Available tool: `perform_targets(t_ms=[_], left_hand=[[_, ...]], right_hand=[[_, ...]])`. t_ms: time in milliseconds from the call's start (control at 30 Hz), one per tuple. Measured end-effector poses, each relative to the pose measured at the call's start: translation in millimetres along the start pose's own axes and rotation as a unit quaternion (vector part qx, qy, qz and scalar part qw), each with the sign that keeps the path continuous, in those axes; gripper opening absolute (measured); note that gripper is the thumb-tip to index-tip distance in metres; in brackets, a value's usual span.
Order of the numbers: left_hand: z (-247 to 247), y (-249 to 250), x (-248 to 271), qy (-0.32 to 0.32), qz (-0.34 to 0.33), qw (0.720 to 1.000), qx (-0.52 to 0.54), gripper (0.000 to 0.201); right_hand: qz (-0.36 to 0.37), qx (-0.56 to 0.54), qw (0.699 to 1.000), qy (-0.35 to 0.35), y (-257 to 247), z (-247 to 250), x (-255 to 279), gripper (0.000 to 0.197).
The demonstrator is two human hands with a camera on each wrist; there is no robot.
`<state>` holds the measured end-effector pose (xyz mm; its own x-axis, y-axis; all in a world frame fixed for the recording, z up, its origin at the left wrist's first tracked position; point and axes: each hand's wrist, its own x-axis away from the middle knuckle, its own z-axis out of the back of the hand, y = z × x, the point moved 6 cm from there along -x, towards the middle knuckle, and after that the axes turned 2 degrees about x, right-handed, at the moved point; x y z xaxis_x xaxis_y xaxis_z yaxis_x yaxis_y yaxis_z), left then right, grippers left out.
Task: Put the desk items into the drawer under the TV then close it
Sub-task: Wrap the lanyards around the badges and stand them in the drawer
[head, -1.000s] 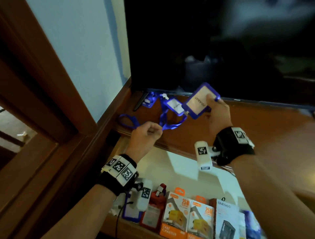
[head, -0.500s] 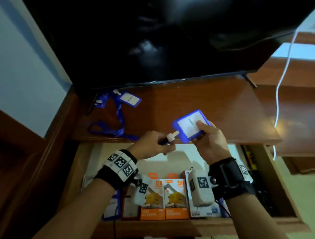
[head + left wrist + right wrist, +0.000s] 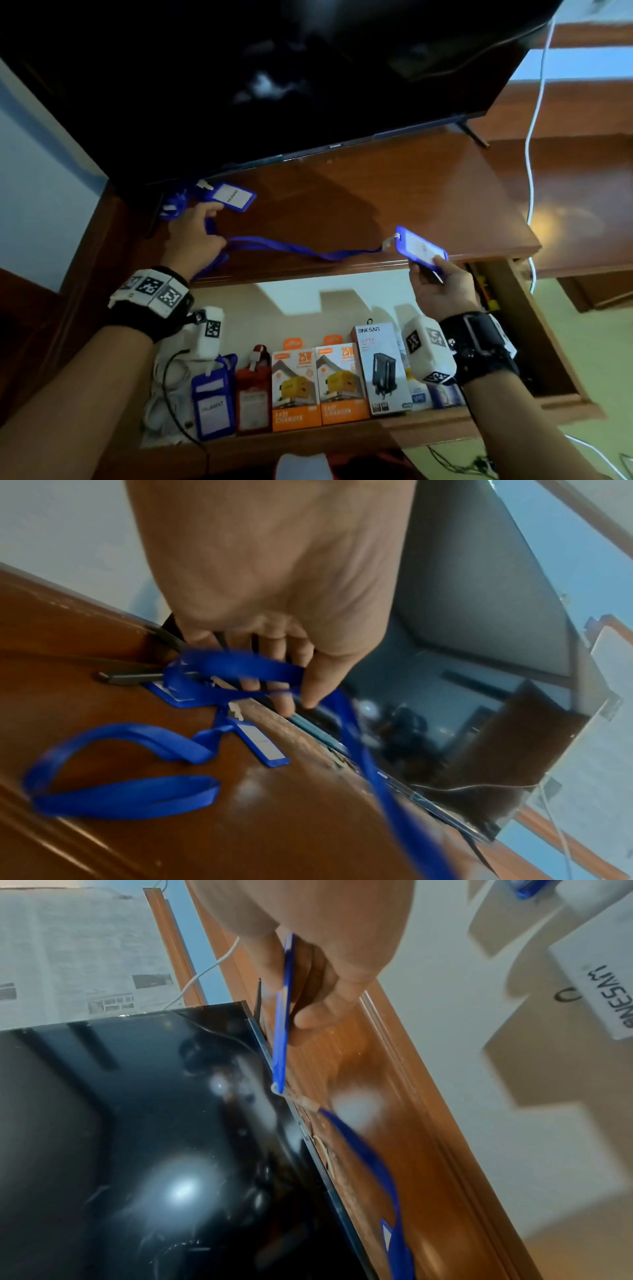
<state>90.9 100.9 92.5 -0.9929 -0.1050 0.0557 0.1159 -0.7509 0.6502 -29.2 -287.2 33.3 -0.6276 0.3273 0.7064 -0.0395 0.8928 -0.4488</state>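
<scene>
Above the open drawer [image 3: 561, 346], right hand [image 3: 442, 291] pinches a light, stiff blue badge holder [image 3: 420, 248] by its edge, left hand [image 3: 195, 236] apparently gathering its limp, snag-prone lanyard [image 3: 301, 249] w/ curled fingers.

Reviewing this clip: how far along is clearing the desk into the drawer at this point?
Partly done. The open drawer already holds charger boxes and two badge holders. In hand: the right hand pinches a blue badge holder while the left hand holds its lanyard. Left: that one, another blue badge holder on the desk, then closing the drawer.
</scene>
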Motion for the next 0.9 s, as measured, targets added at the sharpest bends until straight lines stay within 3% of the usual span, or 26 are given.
perform_targets(t_ms=[33, 100, 167, 233, 300, 367, 433, 500, 600, 767, 900], left_hand=[[-3.4, 13.2, 9.2, 0.019, -0.023, 1.0, 0.008, 0.051], [-18.3, 42.2, 31.4, 0.011, -0.064, 0.995, 0.075, 0.028], [-47.0, 68.9, 54.4, -0.096, -0.055, 0.98, 0.163, 0.008], [-76.9, 89.7, 76.8, -0.195, -0.062, 0.96, 0.189, 0.027], [-96.3, 104.3, 91.6, -0.23, -0.095, 0.957, 0.148, 0.041], [-107.6, 110.5, 95.5, -0.215, -0.099, 0.961, 0.142, 0.047], [-107.9, 111.8, 93.2, -0.193, -0.055, 0.951, 0.236, 0.051], [-103.5, 107.2, 85.8, -0.153, 0.0, 0.932, 0.328, 0.039], [-90.8, 101.5, 79.9, -0.107, 0.041, 0.924, 0.366, 0.023], [-75.2, 91.1, 72.2, -0.085, 0.012, 0.946, 0.314, 0.01], [-62.5, 91.7, 77.3, -0.134, -0.028, 0.961, 0.241, 0.014]], right_hand=[[-0.007, 0.005, 1.0, -0.007, 5.6, -2.2, 2.6, 0.012], [-0.029, 0.037, 0.999, -0.025, 19.1, -6.9, 9.5, 0.011], [-0.055, 0.08, 0.994, -0.046, 34.2, -12.0, 18.1, 0.011], [-0.072, 0.118, 0.988, -0.073, 49.0, -18.6, 29.0, 0.011], [-0.081, 0.164, 0.978, -0.101, 63.4, -25.7, 41.2, 0.015], [-0.087, 0.212, 0.965, -0.126, 75.5, -29.2, 51.0, 0.015], [-0.086, 0.24, 0.955, -0.15, 84.2, -31.5, 57.6, 0.014], [-0.081, 0.252, 0.95, -0.168, 90.2, -33.4, 60.0, 0.013], [-0.066, 0.313, 0.927, -0.195, 96.9, -37.8, 60.8, 0.015], [-0.041, 0.408, 0.896, -0.167, 95.9, -39.0, 54.0, 0.026], [0.11, 0.427, 0.888, -0.133, 66.2, -50.2, 51.2, 0.02]])
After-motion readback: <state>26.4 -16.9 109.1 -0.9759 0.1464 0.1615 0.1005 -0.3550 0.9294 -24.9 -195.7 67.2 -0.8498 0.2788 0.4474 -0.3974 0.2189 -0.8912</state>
